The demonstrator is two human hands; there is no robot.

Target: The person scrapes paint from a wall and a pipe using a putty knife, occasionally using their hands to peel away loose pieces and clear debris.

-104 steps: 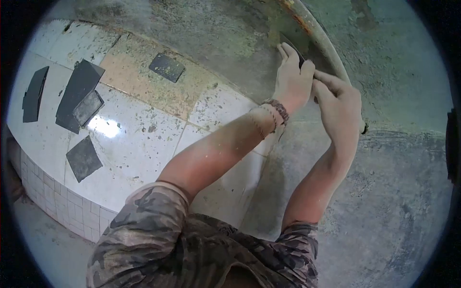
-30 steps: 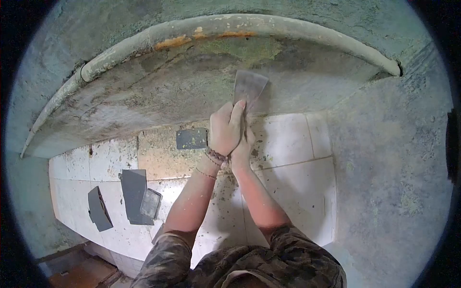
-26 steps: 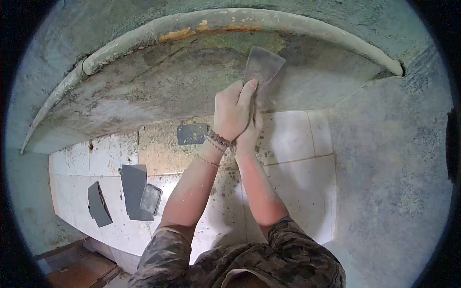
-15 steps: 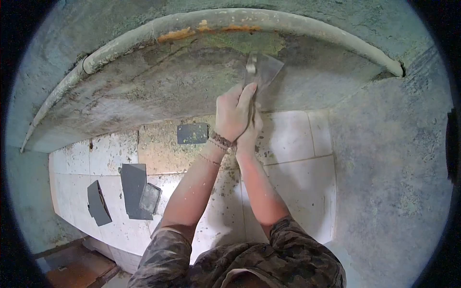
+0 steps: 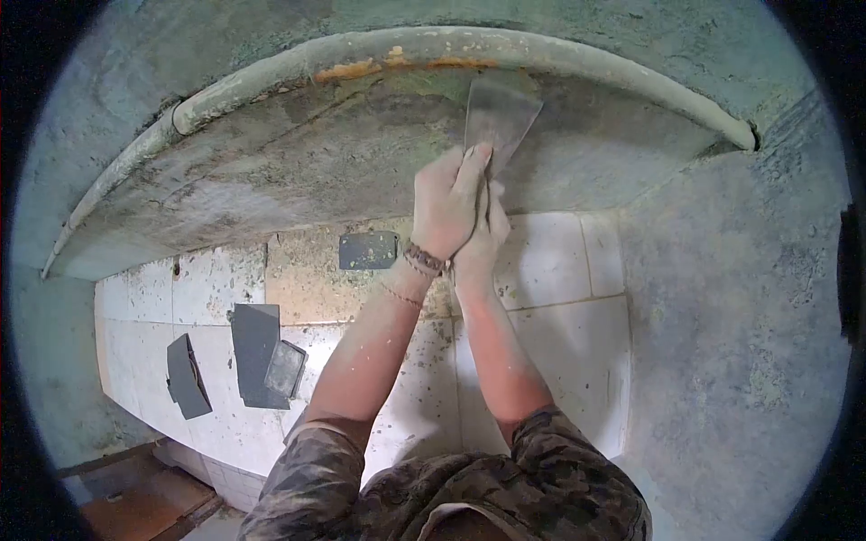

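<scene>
Both my hands grip one scraper, a wide flat blade whose handle is hidden in my fingers. My left hand, with beaded bracelets at the wrist, is closed around it, thumb pointing up towards the blade. Close against it on the right, my right hand is also closed on the handle, its fingers partly covered. The blade lies over the stained grey wall, its wide end just under the pipe. Pale dust coats both hands and forearms.
A pale pipe with rusty patches curves along the wall. Below, white tiles carry scattered flakes. A dark rectangular piece lies near the wall; more dark pieces lie at left, one beneath a small grey block. A rough side wall rises at right.
The scraper blade has turned and now shows its broad face, reaching slightly higher towards the pipe. Both hands have shifted a little to the right, still clasped on it.
</scene>
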